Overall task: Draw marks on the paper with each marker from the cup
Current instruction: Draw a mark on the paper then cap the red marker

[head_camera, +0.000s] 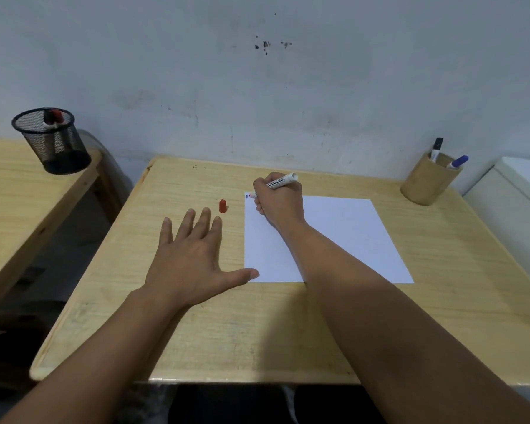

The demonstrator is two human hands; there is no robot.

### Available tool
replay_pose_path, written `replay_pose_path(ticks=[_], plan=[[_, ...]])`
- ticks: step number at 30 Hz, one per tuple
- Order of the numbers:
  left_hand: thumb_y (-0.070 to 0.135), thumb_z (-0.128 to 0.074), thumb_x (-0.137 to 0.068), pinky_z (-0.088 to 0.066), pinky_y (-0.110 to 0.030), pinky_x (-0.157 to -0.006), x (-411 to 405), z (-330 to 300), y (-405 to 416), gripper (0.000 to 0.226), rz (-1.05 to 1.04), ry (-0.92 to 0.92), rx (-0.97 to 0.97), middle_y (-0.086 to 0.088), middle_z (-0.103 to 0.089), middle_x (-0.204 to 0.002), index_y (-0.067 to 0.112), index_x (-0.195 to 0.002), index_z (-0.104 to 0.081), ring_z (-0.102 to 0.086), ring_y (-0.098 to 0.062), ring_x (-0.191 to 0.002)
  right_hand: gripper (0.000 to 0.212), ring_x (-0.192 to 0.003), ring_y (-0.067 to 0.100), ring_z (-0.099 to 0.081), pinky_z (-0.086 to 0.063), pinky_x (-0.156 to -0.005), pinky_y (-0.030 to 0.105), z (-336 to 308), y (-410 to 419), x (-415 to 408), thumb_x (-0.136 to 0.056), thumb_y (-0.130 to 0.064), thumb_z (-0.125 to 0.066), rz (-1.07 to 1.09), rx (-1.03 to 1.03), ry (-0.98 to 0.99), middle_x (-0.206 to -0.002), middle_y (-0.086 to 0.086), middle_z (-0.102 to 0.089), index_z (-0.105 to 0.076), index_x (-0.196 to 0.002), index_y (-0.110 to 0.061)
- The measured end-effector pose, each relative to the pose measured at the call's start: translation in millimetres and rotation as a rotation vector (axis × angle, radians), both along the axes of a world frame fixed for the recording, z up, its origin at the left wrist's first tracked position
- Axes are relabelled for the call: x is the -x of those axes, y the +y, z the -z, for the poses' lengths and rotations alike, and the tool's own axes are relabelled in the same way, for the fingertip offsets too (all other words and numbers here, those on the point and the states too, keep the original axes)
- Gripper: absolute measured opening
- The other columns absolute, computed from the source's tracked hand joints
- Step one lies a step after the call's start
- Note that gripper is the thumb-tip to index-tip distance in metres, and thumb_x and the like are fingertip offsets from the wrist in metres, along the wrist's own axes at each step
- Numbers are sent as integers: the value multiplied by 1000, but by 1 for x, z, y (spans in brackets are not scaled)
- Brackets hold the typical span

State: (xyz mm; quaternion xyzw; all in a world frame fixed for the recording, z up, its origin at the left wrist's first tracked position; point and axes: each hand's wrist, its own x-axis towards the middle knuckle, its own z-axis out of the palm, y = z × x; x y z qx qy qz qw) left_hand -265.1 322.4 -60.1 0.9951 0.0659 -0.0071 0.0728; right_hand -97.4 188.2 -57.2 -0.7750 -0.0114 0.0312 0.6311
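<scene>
The left hand [193, 252] is lying flat and open on the pale wooden counter [257, 332], palm down, fingers spread, its thumb tip touching the near left corner of the white sheet of paper [343, 240] and holding nothing. Just beyond its fingertips a small red plastic marker cap [223, 206] is standing upright on the counter, nearer to this hand than to the other. The right hand [279, 201] is reaching across the sheet and is closed around a white-barrelled marker [280, 181], whose long axis is slanting from the butt end, up and to the right, down to a reddish tip at the far left corner of the paper, beside a short dark blue mark [247, 196]. Whether the tip is touching cannot be told. In my judgement, recapping will call for the left hand to take the cap. At the far right a tan cylindrical cup [426, 186] is holding two markers; on a separate counter far left a black wire-mesh cup [54, 142] is holding others.
</scene>
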Motion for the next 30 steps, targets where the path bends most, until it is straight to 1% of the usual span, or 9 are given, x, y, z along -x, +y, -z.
replay_pose_path(ticks=[7, 12, 16, 21, 24, 27, 29, 30], plan=[[108, -18, -63, 2, -61, -127, 1, -1, -1, 135, 0, 0, 14, -2, -1, -176, 21, -166, -16, 7, -24, -162, 29, -53, 24, -65, -53, -61, 40, 0, 1, 2, -79, -28, -65, -5, 12, -8, -74, 17, -79, -55, -53, -23], [108, -18, -62, 2, -61, -127, 1, -1, -1, 136, 2, -5, 19, -3, -2, -176, 20, -166, -16, 6, -24, -162, 31, -53, 24, -65, -53, -61, 40, 1, 0, 0, -80, -28, -66, -7, 23, -16, -72, 15, -78, -55, -51, -24], [108, -18, -62, 2, -61, -127, 1, -1, -1, 136, -1, -4, 18, -3, -2, -176, 20, -166, -16, 6, -24, -162, 30, -53, 23, -65, -53, -61, 40, 2, 0, -1, -80, -29, -67, -16, 11, -8, -69, 10, -78, -54, -53, -23], [108, -18, -63, 2, -61, -127, 0, -1, -1, 135, 2, -5, 12, -3, -3, -176, 20, -166, -17, 6, -24, -162, 30, -55, 22, -70, -52, -61, 40, 1, 0, -4, -80, -25, -65, -15, -19, 14, -66, 12, -78, -50, -54, -21], [108, -18, -64, 2, -61, -128, 0, -1, 0, 135, 1, -6, 7, -3, -2, -176, 20, -166, -17, 7, -24, -162, 27, -55, 25, -65, -52, -62, 39, 1, 0, -4, -78, -28, -68, 0, -87, 27, -67, 19, -72, -54, -56, -21], [108, -19, -63, 2, -60, -128, 2, -3, 0, 135, 0, -9, 16, -2, -3, -176, 21, -166, -18, 6, -23, -162, 37, -52, 23, -59, -49, -59, 35, -2, -2, -8, -89, -35, -82, -34, -177, 65, -62, 9, -67, -59, -63, -20], [108, -21, -63, 3, -59, -128, 4, -5, -1, 134, 0, 10, 41, 0, -4, -176, 22, -166, -21, 6, -22, -162, 40, -48, 17, -54, -45, -53, 30, -13, -4, -8, -93, -47, -83, -94, -179, 60, -59, 1, -64, -63, -75, -17], [107, -21, -65, 3, -57, -128, 5, -7, -2, 131, -10, 2, 85, 1, -8, -176, 23, -164, -26, 2, -21, -162, 44, -48, 12, -53, -42, -52, 28, -20, -7, -8, -92, -52, -82, -102, -159, 35, -58, -4, -62, -65, -79, -14]])
